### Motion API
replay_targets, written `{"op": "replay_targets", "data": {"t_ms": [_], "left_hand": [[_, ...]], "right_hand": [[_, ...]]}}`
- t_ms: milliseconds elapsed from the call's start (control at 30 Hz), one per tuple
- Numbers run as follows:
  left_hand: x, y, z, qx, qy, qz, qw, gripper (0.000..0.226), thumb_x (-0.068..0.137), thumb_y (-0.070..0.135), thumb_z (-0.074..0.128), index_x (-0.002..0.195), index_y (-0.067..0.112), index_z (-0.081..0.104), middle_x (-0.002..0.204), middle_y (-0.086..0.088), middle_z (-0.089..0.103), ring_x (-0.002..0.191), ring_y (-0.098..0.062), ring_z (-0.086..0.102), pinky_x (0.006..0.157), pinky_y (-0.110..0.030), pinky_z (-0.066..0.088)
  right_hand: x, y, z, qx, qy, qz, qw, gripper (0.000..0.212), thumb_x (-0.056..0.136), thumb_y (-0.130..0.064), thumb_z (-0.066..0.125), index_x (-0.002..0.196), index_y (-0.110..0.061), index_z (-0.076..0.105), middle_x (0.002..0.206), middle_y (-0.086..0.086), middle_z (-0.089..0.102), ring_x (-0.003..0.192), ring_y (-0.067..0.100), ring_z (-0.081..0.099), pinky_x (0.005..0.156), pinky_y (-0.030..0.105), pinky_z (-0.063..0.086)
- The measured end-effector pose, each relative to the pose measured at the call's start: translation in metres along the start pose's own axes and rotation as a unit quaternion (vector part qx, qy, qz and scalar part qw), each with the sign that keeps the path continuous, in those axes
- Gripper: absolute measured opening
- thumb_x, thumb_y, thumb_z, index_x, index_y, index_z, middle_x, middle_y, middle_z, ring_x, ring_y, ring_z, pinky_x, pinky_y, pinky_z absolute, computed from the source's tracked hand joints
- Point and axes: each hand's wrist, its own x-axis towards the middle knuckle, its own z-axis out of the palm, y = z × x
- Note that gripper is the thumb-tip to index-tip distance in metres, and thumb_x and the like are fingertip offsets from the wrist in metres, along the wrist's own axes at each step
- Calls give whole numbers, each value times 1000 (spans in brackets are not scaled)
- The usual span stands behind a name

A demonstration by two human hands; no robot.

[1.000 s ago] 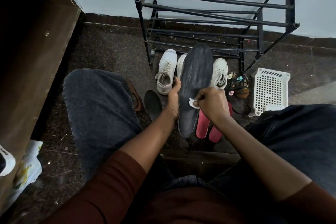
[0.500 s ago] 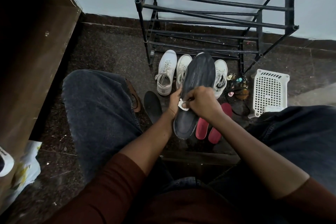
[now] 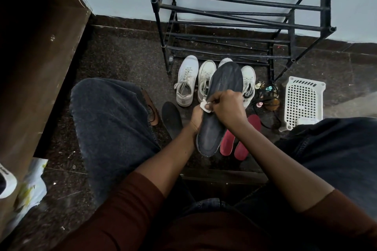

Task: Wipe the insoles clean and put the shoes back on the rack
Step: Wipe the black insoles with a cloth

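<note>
A seated person's left hand (image 3: 196, 117) grips a dark insole (image 3: 221, 96) by its edge above the floor; the right hand (image 3: 226, 107), fingers curled, pinches a white wipe (image 3: 205, 107) against it.

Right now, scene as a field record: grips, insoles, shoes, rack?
left grip: holds the dark insole by its left edge
right grip: pinches a white wipe against that insole
floor insoles: red pair; one black insole
white shoes: four on the floor in front of the rack, not on it
basket: white, right of the rack
</note>
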Motion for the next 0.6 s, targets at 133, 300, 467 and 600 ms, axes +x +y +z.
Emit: {"op": "replay_targets", "data": {"t_ms": [133, 300, 467, 600], "left_hand": [[6, -3, -4, 6, -13, -15, 1000, 57, 104, 21, 16, 72, 16, 63, 51, 1, 65, 51, -11, 65, 55, -23, 53], [-4, -3, 10, -117, -56, -20, 991, 27, 89, 15, 39, 73, 4, 58, 54, -10, 62, 75, -17, 49, 72, -27, 41], [1, 0, 18, -158, -11, 10, 987, 38, 101, 12, 18, 73, 11, 44, 75, -5, 41, 71, -10, 38, 84, -23, 31], [3, 0, 12, -97, 16, -4, 995, 39, 104, 19, 18, 76, 11, 45, 75, -6, 46, 75, -13, 43, 70, -23, 34]], "right_hand": [[-13, 2, 0, 21, -27, -4, 999, 16, 69, -10, 79, 84, -11, 75, 81, 1, 71, 71, 7, 56, 68, 16, 42], [2, 1, -1, 37, 1, 20, 999, 7, 69, -5, 75, 75, -10, 73, 80, 7, 71, 78, 20, 63, 70, 25, 48], [22, -5, 2, 40, 38, 29, 998, 8, 71, 0, 66, 71, -7, 70, 81, 12, 70, 79, 28, 64, 69, 34, 52], [20, -2, 4, 30, 26, 31, 999, 4, 70, -6, 73, 72, -9, 71, 80, 7, 70, 73, 17, 58, 63, 23, 38]]}}
